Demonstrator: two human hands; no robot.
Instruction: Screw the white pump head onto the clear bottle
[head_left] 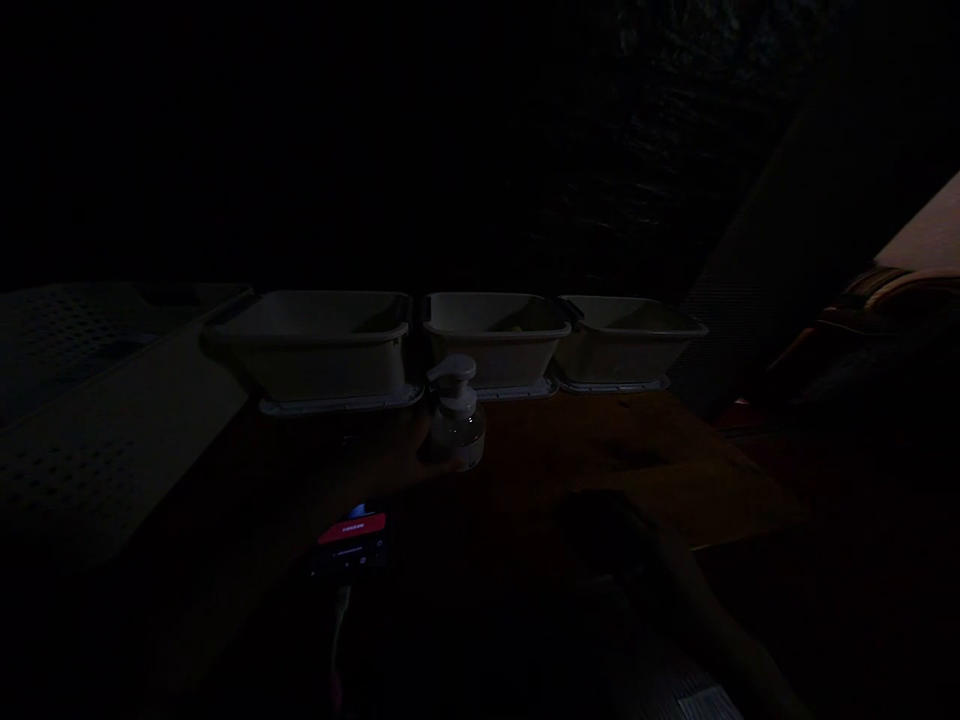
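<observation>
The scene is very dark. A clear pump bottle (459, 432) with a white pump head stands upright on the brown wooden table (637, 440). My left hand (416, 455) reaches in from the lower left and is closed around the bottle's left side; most of its fingers are lost in shadow. A phone (351, 540) with a lit screen lies below my left forearm, a cable running from its lower end. On the right, my right hand (622, 525) is low over the table, its fingers too dark to make out, and I cannot see whether it holds anything.
Three pale plastic tubs stand in a row along the back: a left tub (322, 365), a middle tub (502, 355) and a right tub (630, 350), each on a light base. A perforated white basket (142, 430) stands at the left. Something pale (709, 703) shows at the lower right.
</observation>
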